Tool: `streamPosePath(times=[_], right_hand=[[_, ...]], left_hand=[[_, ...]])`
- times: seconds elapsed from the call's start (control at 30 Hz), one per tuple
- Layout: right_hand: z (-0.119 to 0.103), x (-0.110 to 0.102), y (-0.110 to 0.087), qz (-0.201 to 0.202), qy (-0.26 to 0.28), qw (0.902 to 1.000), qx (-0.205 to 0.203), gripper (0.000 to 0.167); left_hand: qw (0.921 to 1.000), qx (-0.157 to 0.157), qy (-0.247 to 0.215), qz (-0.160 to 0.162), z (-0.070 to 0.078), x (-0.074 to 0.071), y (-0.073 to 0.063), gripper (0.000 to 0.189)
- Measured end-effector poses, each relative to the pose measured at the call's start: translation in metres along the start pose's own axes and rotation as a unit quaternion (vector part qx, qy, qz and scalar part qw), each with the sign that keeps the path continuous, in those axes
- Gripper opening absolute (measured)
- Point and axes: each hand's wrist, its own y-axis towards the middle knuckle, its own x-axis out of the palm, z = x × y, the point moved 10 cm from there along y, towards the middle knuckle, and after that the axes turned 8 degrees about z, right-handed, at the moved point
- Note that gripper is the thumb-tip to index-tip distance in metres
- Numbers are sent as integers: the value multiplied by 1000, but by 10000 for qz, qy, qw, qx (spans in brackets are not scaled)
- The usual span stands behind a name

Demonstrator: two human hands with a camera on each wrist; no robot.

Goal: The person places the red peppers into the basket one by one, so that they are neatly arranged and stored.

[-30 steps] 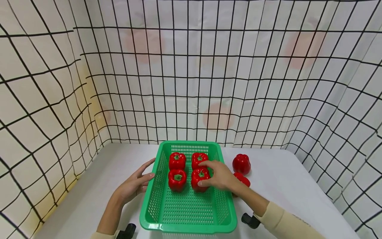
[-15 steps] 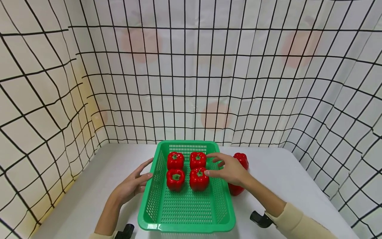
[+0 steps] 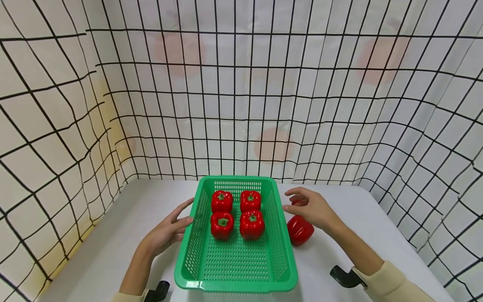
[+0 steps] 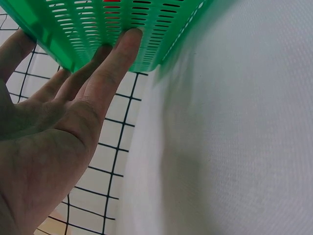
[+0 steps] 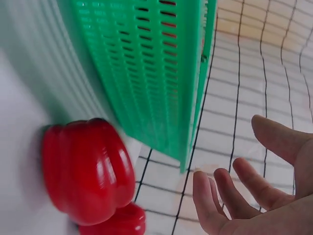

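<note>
A green plastic basket (image 3: 235, 287) holds several red bell peppers in two columns, among them a near-right pepper (image 3: 252, 225) and a far-left pepper (image 3: 222, 201). My left hand (image 3: 166, 233) rests straight fingers against the basket's left side; in the left wrist view a fingertip lies on the slotted wall (image 4: 105, 22). Just right of the basket, my right hand (image 3: 315, 209) hovers with loosely bent fingers and nothing in them. Below it a red bell pepper (image 3: 299, 230) lies on its side on the table. Another pepper (image 5: 122, 223) behind that one is mostly covered by the hand in the head view.
A white-covered table (image 3: 351, 239) spreads around the basket. Black grid netting (image 3: 241, 105) over pale printed sheets encloses the back and both sides. A dark wrist mount (image 3: 345, 277) sits at my right sleeve.
My right hand has let go of the near-right pepper in the basket, lifted out and moved right over the loose peppers. The left hand stays at the basket's side.
</note>
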Motion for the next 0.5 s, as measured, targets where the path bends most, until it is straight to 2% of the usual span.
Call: streamPosePath(times=[0.2,0.5], right_hand=[[26,-9,-1,-75,504,9983,285,56],[72,-12,-4,-361,364,9954,804,72]], left_hand=[[10000,1,-2,-30,1,1,0,73],[10000,-5,-43,-45,2,2,-1,73]])
